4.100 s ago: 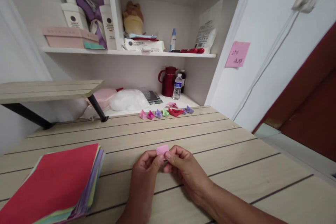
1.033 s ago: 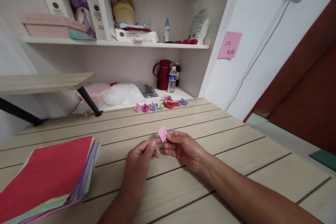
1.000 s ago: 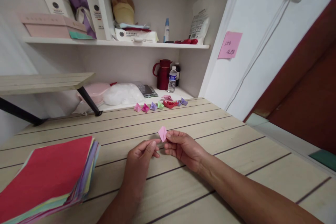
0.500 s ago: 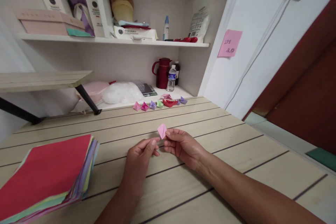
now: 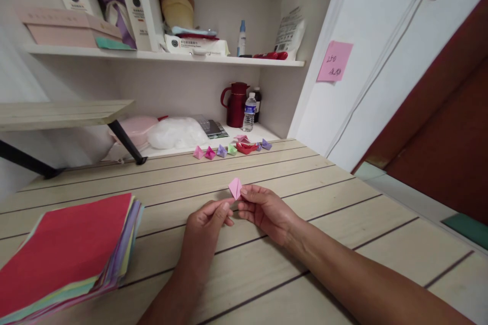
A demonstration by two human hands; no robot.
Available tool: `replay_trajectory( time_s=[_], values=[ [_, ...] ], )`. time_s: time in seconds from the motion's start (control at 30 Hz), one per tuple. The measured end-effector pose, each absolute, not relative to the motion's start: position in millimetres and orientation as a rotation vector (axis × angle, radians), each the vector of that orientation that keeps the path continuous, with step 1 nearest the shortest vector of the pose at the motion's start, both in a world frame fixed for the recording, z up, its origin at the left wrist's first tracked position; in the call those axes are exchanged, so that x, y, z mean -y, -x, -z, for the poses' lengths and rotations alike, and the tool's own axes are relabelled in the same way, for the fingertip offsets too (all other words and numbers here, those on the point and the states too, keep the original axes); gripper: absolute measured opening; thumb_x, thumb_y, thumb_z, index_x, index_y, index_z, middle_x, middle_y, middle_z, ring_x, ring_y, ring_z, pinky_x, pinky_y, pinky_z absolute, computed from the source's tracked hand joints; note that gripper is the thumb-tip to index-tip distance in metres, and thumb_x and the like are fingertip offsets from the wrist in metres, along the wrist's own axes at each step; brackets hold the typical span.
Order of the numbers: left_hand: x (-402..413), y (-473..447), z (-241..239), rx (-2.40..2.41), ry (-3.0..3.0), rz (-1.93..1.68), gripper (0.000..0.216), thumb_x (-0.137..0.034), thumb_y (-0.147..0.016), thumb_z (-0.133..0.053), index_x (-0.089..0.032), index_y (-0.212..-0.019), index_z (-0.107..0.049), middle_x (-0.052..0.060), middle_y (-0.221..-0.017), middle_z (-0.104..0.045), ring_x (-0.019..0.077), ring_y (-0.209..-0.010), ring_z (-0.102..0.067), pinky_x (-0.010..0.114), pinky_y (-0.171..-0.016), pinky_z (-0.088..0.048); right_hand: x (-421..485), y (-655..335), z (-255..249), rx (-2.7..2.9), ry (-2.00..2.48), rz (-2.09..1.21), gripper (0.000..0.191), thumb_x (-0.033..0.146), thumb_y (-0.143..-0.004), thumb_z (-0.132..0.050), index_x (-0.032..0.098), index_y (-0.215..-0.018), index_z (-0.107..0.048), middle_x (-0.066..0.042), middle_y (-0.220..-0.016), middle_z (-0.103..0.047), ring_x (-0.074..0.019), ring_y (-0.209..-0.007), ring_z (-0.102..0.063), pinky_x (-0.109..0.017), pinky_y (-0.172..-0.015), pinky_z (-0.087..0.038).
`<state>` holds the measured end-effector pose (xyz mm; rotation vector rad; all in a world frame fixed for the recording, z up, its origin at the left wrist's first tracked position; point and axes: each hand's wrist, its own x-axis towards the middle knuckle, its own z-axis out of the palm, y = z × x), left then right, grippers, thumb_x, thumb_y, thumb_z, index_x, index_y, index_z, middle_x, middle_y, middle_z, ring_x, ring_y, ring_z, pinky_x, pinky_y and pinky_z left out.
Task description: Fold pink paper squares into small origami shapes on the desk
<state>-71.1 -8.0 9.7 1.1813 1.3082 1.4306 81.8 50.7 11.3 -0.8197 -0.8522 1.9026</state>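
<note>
A small folded pink paper piece [image 5: 235,188] stands up between my fingertips above the wooden table [image 5: 297,198]. My right hand [image 5: 265,209] pinches its lower right edge. My left hand [image 5: 208,219] has its fingers curled, with the fingertips just below the paper's bottom corner; whether they touch it I cannot tell. A stack of coloured paper sheets [image 5: 64,254], red on top, lies at the near left of the table.
Several small folded paper shapes [image 5: 231,150] in pink, purple, green and red sit in a row at the table's far edge. Behind them are a red jug [image 5: 236,104], a water bottle [image 5: 249,111] and a white bag [image 5: 177,133]. A shelf [image 5: 163,57] above holds bottles and boxes.
The pink paper went from a flat piece held low in both hands to a pointed shape raised in my right fingertips. In the last second only the view drifted slightly.
</note>
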Motion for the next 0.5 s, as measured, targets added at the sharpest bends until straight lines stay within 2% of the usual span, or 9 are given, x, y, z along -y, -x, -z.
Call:
replay_trajectory(
  time_s=[0.1,0.27,0.4,0.5],
  values=[
    [8.9,70.4,-10.4,-1.312,-1.167,-1.429,0.033,-0.047,-0.078,-0.066,-0.020,-0.092,-0.078,-0.001,-0.067,-0.066,0.0151,-0.066,-0.059,0.029,-0.073,-0.048,-48.5,-79.3,-12.2,0.914,0.830,-1.854,0.026,0.029,-0.069,-0.085,0.015,-0.080,-0.066,-0.002,-0.067,-0.070,-0.0113,-0.057,-0.065,-0.024,-0.062,-0.055],
    [7.0,73.9,-6.4,-1.316,-1.141,-1.446,0.034,-0.051,-0.080,-0.065,-0.019,-0.076,-0.073,0.001,-0.073,-0.069,0.0167,-0.075,-0.062,0.029,-0.081,-0.047,-45.2,-74.6,-15.8,1.091,0.843,-1.678,0.031,0.035,-0.063,-0.089,0.015,-0.078,-0.070,0.000,-0.070,-0.068,-0.0094,-0.058,-0.059,-0.022,-0.059,-0.048],
    [3.1,76.8,-0.5,-1.272,-1.108,-1.495,0.043,-0.058,-0.084,-0.058,-0.019,-0.093,-0.073,0.006,-0.099,-0.073,0.0216,-0.101,-0.064,0.034,-0.096,-0.046,-45.4,-76.3,-17.4,1.307,0.838,-1.469,0.020,0.034,-0.071,-0.083,0.017,-0.075,-0.073,0.001,-0.070,-0.066,-0.0115,-0.064,-0.056,-0.025,-0.064,-0.045],
    [2.0,77.2,0.3,-1.224,-1.029,-1.527,0.048,-0.060,-0.081,-0.062,-0.018,-0.103,-0.073,0.010,-0.110,-0.072,0.0245,-0.112,-0.063,0.037,-0.101,-0.045,-44.1,-79.5,-18.1,1.608,0.828,-1.120,0.008,0.029,-0.083,-0.072,0.021,-0.081,-0.075,0.000,-0.075,-0.067,-0.0155,-0.072,-0.058,-0.028,-0.070,-0.045]
  ],
)
